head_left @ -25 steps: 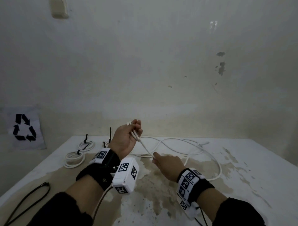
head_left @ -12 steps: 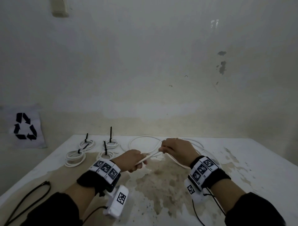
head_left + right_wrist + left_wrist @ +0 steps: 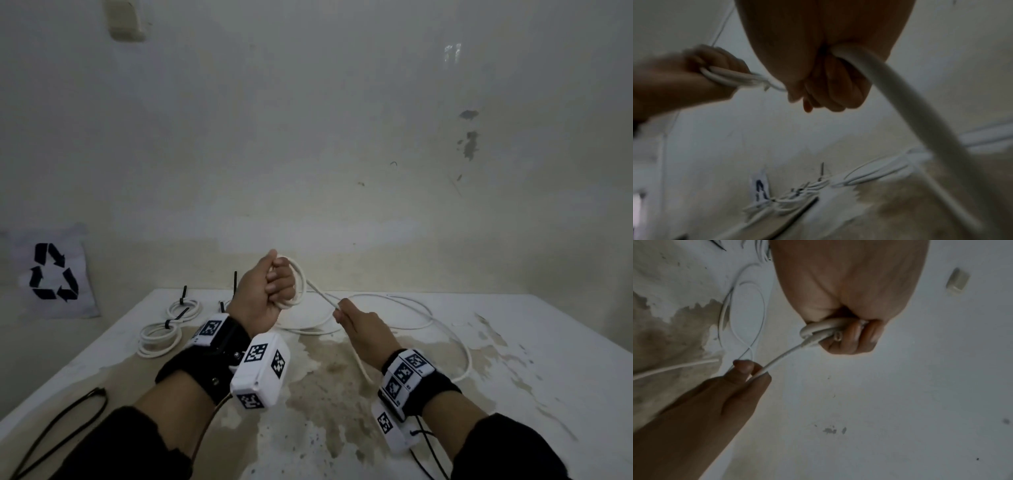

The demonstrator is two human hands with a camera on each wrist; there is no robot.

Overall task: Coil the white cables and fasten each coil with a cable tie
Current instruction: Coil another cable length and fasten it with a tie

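Note:
My left hand [image 3: 270,291] is raised above the table and grips a small coil [image 3: 298,284] of the white cable; in the left wrist view the loops [image 3: 818,331] lie under its curled fingers. A taut stretch of the white cable [image 3: 322,297] runs from the coil down to my right hand [image 3: 356,325], which pinches it between thumb and fingers. Behind that hand the cable [image 3: 900,100] trails off and lies in loose loops [image 3: 428,318] on the table.
Three tied white coils [image 3: 159,337] with black cable ties [image 3: 184,294] lie at the table's back left. A black cord [image 3: 68,421] hangs at the front left edge. A recycling sign [image 3: 51,272] is on the wall. The tabletop [image 3: 513,359] is stained and peeling.
My left hand rose from the table with the cable now wound into a coil around its fingers. My right hand slid back along the cable, towards me and to the right.

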